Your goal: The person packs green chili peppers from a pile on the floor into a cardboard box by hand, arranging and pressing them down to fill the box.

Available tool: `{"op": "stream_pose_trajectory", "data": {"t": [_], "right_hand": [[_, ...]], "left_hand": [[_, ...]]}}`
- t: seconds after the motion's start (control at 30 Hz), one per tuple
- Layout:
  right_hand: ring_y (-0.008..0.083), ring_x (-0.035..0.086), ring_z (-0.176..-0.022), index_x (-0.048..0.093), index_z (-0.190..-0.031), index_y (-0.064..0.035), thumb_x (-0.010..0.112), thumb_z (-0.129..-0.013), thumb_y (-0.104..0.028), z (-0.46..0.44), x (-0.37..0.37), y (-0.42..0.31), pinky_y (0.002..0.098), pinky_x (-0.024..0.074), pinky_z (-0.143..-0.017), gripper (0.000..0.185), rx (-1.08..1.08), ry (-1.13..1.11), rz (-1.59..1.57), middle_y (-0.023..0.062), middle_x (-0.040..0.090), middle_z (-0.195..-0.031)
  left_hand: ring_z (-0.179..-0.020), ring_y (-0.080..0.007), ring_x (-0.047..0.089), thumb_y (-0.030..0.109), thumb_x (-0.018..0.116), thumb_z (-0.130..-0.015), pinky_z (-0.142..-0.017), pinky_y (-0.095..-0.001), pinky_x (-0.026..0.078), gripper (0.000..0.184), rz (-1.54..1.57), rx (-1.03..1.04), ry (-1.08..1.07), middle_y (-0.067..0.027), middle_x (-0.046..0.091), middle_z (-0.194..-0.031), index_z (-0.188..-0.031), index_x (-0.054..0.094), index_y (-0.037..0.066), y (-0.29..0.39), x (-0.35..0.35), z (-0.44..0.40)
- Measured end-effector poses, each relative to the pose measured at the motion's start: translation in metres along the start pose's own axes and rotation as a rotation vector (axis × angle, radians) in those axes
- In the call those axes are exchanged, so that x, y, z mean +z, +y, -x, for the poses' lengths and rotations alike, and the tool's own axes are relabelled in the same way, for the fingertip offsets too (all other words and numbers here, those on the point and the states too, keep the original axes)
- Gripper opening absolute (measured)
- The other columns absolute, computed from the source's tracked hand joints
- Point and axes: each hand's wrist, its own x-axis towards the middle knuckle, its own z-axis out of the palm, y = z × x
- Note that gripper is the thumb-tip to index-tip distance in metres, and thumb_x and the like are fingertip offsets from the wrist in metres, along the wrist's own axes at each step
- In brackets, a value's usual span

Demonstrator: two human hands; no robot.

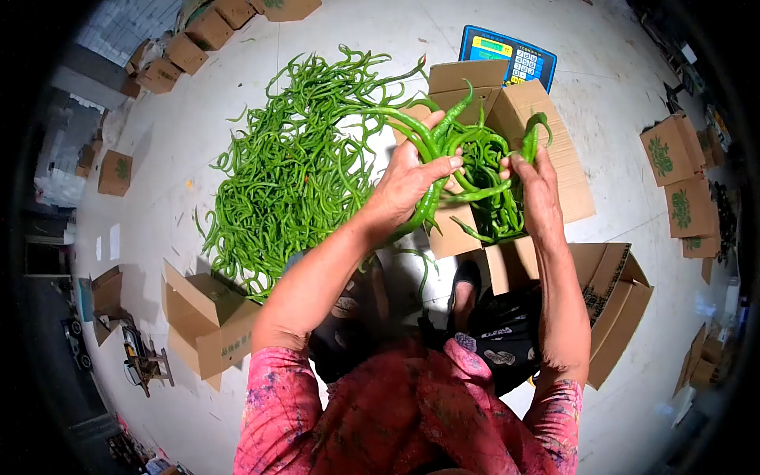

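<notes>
My left hand is closed around a bunch of long green chili peppers, thumb across them, above the left side of an open cardboard box. Over the box's right side, my right hand grips a curved green chili pepper whose tip points up. Inside the box lie many more green chilies. To the left, a large heap of green chilies spreads over the floor.
A blue scale display with a keypad stands behind the box. Open cardboard boxes sit at lower left and lower right. Printed cartons are stacked at far right, and more cartons line the upper left.
</notes>
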Motion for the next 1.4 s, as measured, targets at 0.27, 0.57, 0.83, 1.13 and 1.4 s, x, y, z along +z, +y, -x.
{"op": "stream_pose_trajectory", "data": {"t": [0.27,0.57,0.83,1.13,1.4], "right_hand": [[0.0185,0.06,-0.095,0.065,-0.107,0.0,0.063,-0.09,-0.016,0.007,0.003,0.004,0.0305,0.0468,-0.086,0.024,-0.233,0.11,0.308,0.0113,0.064,-0.105],[0.0152,0.06,-0.079,0.066,-0.111,-0.0046,0.067,-0.083,-0.007,0.031,0.034,-0.03,0.0283,0.0496,-0.072,0.029,-0.575,0.046,0.385,0.0094,0.066,-0.103],[0.0129,0.059,-0.071,0.067,-0.106,0.0002,0.065,-0.086,-0.009,0.025,0.026,-0.024,0.0259,0.0485,-0.067,0.021,-0.541,-0.076,0.366,0.0084,0.068,-0.087],[0.0019,0.046,-0.067,0.063,-0.112,-0.0039,0.054,-0.098,-0.018,0.023,-0.003,-0.032,0.0172,0.0384,-0.058,0.022,-0.19,-0.128,-0.094,0.0008,0.065,-0.093],[0.0043,0.053,-0.071,0.06,-0.113,-0.0039,0.052,-0.099,-0.018,0.023,-0.013,-0.037,0.0184,0.0437,-0.061,0.021,-0.327,-0.016,-0.086,0.0036,0.067,-0.1]], "left_hand": [[-0.106,-0.0187,0.059,0.013,0.068,-0.083,-0.093,-0.0308,0.046,0.068,-0.44,0.194,0.008,-0.0098,0.062,-0.118,-0.142,0.036,0.0,-0.014,-0.001,-0.006],[-0.116,-0.0377,0.056,0.009,0.062,-0.083,-0.097,-0.042,0.044,0.051,-0.812,0.459,-0.001,-0.0239,0.058,-0.123,-0.132,0.048,0.001,-0.038,0.005,-0.007],[-0.097,-0.0332,0.059,0.009,0.06,-0.077,-0.084,-0.0427,0.048,0.05,-0.808,0.408,-0.175,-0.0158,0.057,-0.113,-0.125,0.051,0.002,-0.037,0.016,0.0],[-0.118,-0.0178,0.052,0.022,0.058,-0.092,-0.095,-0.0315,0.046,0.063,0.267,-0.185,-0.421,-0.0085,0.048,-0.137,-0.147,0.032,0.006,-0.018,0.025,0.001],[-0.09,-0.0143,0.062,0.013,0.053,-0.095,-0.071,-0.0265,0.055,0.054,0.545,-0.24,-0.064,-0.0073,0.062,-0.107,-0.144,0.032,0.007,-0.042,0.005,-0.028]]}}
